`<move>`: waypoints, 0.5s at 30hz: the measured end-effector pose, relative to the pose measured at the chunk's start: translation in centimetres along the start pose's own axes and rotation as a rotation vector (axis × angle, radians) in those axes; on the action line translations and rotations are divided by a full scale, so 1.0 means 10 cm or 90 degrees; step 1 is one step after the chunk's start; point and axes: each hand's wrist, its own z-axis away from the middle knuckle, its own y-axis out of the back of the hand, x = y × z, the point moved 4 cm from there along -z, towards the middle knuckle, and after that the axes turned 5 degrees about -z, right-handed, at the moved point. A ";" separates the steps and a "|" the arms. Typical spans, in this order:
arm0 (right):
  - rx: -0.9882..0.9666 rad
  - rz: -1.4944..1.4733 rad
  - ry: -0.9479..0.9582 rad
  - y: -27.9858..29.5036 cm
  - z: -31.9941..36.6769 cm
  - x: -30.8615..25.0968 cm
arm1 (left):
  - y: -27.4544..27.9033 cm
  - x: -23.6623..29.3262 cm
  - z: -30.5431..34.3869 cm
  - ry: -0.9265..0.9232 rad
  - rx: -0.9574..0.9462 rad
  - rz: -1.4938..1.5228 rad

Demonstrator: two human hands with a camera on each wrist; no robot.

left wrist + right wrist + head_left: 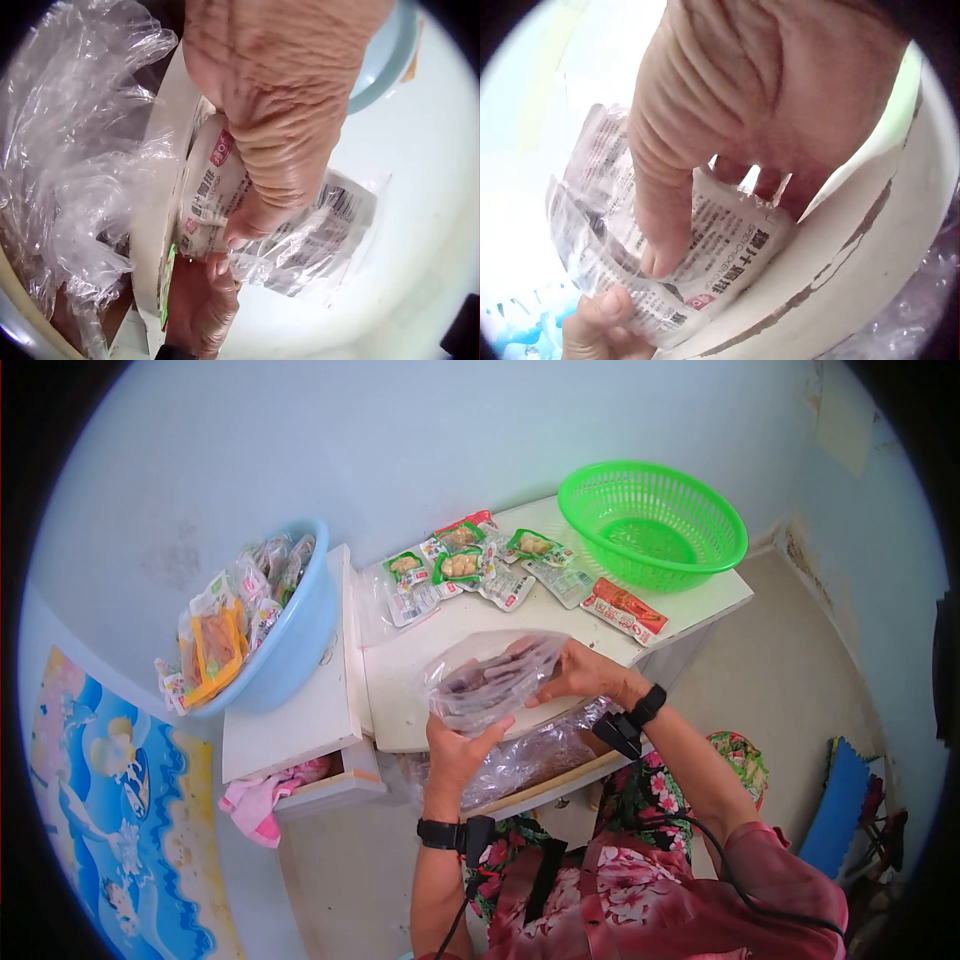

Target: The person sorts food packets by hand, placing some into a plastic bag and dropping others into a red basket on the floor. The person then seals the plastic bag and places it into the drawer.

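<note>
A clear plastic bag (490, 685) with printed snack packets inside is held up above the front edge of the white table. My left hand (460, 752) grips its near left side, thumb across the front. On the right, my right hand (585, 672) holds the bag's other side with the thumb pressed on it. The right wrist view shows the bagged packets (720, 247) lettered "Spicy Chicken Chop". In the left wrist view, both thumbs almost meet on the packet face (232, 202). The fingers behind the bag are mostly hidden.
Several snack packets (460, 565) and a red packet (625, 610) lie at the back of the table (400, 700). A green basket (650, 525) stands back right. To the left is a blue basin (290, 645) of packets. An open drawer (540, 760) holds clear plastic; a pink towel (262, 800) hangs from another.
</note>
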 end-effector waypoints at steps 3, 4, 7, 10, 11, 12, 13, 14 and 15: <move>-0.035 0.033 0.038 -0.02 0.03 -0.09 | 0.01 0.01 0.04 0.002 -0.024 -0.056; -0.050 0.059 0.061 -0.03 0.05 -0.13 | 0.00 0.03 0.06 -0.002 -0.028 -0.072; -0.053 0.068 0.048 -0.05 0.08 -0.18 | 0.01 0.04 0.08 -0.056 -0.017 -0.152; -0.055 0.031 0.053 -0.03 0.07 -0.24 | -0.01 0.12 0.10 -0.061 0.003 -0.084; -0.054 0.007 0.052 -0.02 0.08 -0.23 | -0.05 0.15 0.11 -0.035 0.028 -0.023; -0.042 0.034 0.001 0.00 0.08 -0.19 | -0.10 0.21 0.08 -0.011 0.051 0.038; -0.030 0.066 -0.046 0.04 0.06 -0.18 | -0.12 0.24 0.05 0.007 0.075 0.098; -0.019 0.099 -0.091 0.09 0.03 -0.16 | -0.11 0.20 0.05 -0.009 0.059 0.053; -0.016 0.069 -0.006 0.15 -0.02 0.02 | -0.07 0.11 0.04 -0.028 0.045 0.008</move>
